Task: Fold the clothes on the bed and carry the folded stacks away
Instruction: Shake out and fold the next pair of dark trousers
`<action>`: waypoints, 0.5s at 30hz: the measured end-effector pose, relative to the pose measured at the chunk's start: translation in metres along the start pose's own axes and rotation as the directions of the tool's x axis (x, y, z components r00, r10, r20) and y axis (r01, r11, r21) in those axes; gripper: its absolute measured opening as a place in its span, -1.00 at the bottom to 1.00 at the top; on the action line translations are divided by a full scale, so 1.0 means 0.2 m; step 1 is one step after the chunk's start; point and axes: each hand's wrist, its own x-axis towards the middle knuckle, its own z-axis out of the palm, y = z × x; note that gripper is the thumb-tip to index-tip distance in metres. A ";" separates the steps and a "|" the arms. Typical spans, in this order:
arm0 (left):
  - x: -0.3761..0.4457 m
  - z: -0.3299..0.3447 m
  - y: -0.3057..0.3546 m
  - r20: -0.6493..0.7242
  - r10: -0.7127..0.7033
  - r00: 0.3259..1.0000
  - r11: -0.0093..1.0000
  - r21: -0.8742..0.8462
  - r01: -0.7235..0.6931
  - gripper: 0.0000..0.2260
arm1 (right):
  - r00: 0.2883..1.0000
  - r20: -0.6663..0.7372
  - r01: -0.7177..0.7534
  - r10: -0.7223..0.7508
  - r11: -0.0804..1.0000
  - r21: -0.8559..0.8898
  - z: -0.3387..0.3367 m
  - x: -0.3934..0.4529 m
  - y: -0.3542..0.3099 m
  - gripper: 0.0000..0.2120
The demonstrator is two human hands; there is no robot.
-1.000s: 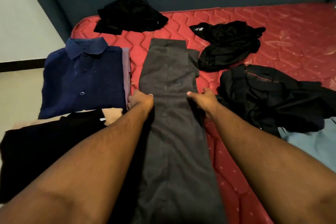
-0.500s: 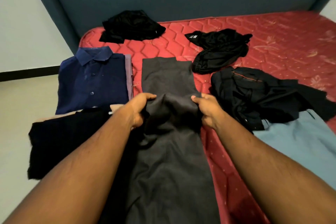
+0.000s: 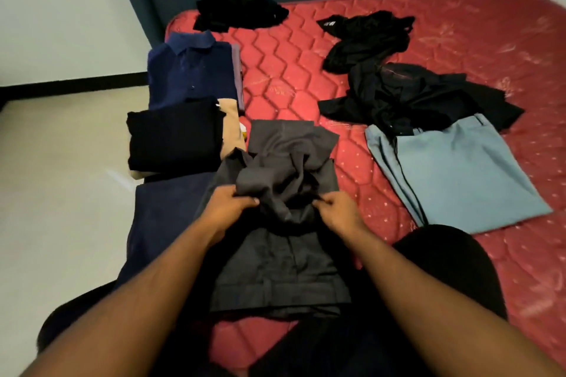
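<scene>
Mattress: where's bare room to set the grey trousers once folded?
Biggest bare patch: mattress centre, between navy shirt and black heap. Also far right, beyond the heap. Left edge crowded: shirt, black stack. Blue trousers fill near right.

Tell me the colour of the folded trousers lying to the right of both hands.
Light blue-grey trousers, plain, seen in the head view.
</scene>
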 end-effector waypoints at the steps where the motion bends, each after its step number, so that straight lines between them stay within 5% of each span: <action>1: 0.05 0.00 0.08 -0.043 -0.049 0.998 0.999 -0.009 0.048 -0.79 | 0.992 0.027 -0.129 0.127 0.970 0.207 -0.02 0.04 -0.09 -0.83; 2: 0.08 -0.02 0.18 -0.072 -0.063 0.995 0.998 -0.024 0.062 -0.76 | 0.973 0.083 -0.232 0.217 0.897 0.376 -0.06 0.06 -0.18 -0.81; 4: 0.09 -0.07 0.40 -0.086 0.027 0.996 0.996 -0.085 -0.034 -0.78 | 0.958 0.229 -0.280 0.173 0.740 0.611 -0.20 0.06 -0.37 -0.81; 8: -0.16 -0.22 0.60 -0.063 0.438 0.897 0.879 -0.180 -0.442 -0.69 | 0.918 0.222 -0.044 -0.330 0.471 0.881 -0.47 -0.13 -0.50 -0.87; 10: -0.21 -0.28 0.35 -0.026 0.372 0.928 0.925 -0.077 -0.373 -0.61 | 0.880 0.358 -0.060 -0.312 0.675 0.736 -0.40 -0.21 -0.31 -0.89; 12: -0.16 -0.28 -0.03 -0.061 0.111 0.992 0.988 0.111 -0.103 -0.56 | 0.901 0.414 -0.101 -0.128 0.868 0.486 -0.25 -0.25 -0.08 -0.75; 14: -0.08 -0.28 -0.34 -0.127 -0.090 0.988 0.962 0.247 0.119 -0.53 | 0.924 0.381 -0.161 -0.009 0.897 0.412 -0.13 -0.23 0.06 -0.68; 15: -0.05 -0.29 -0.43 -0.101 -0.077 0.992 0.949 0.297 0.104 -0.56 | 0.918 0.396 -0.211 0.023 0.874 0.438 -0.10 -0.23 0.08 -0.75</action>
